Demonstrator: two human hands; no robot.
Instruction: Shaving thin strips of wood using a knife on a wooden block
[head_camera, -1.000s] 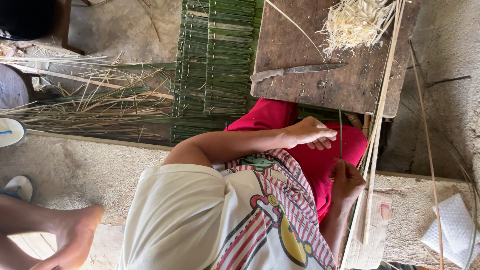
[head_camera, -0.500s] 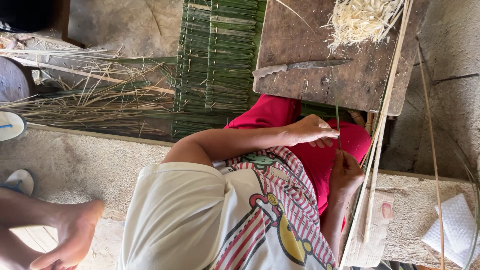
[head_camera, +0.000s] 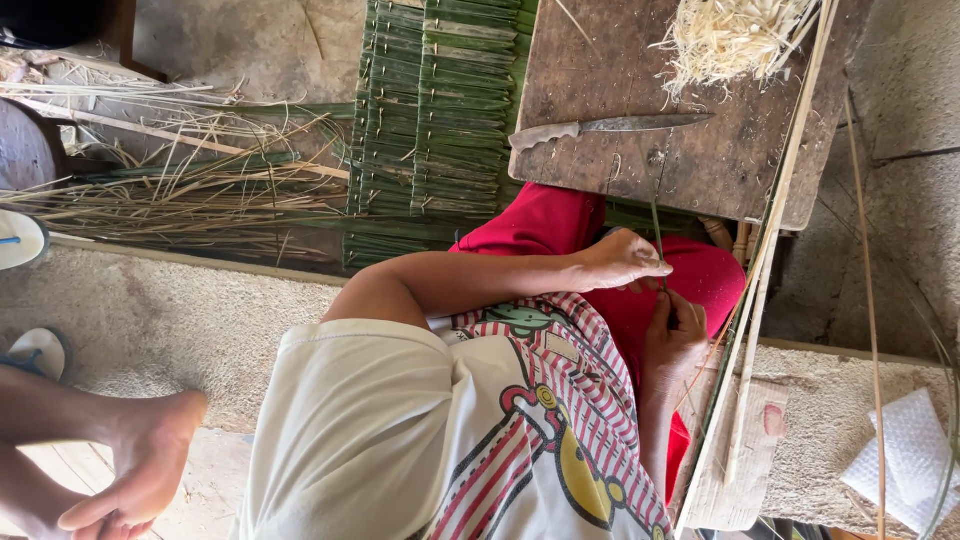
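My left hand (head_camera: 622, 262) rests over my knee in red trousers (head_camera: 560, 225) and pinches a thin green leaf strip (head_camera: 657, 215). The strip runs up towards the wooden board (head_camera: 700, 160). My right hand (head_camera: 675, 338) sits just below the left one and grips the lower end of the same strip. Both hands are close together, almost touching. A knife (head_camera: 600, 128) with a pale handle lies flat on the board, apart from both hands. A heap of pale shavings (head_camera: 725, 35) lies at the board's far end.
Stacks of folded green leaf strips (head_camera: 430, 120) lie left of the board, with dry straw (head_camera: 180, 190) beside them. Long pale sticks (head_camera: 765, 260) lean along the board's right side. Another person's bare foot (head_camera: 140, 460) is at the lower left, sandals (head_camera: 20, 240) nearby, and white paper (head_camera: 905, 455) at right.
My hands have stayed on the strip above my knee, shifting only slightly. The other person's foot has moved a little.
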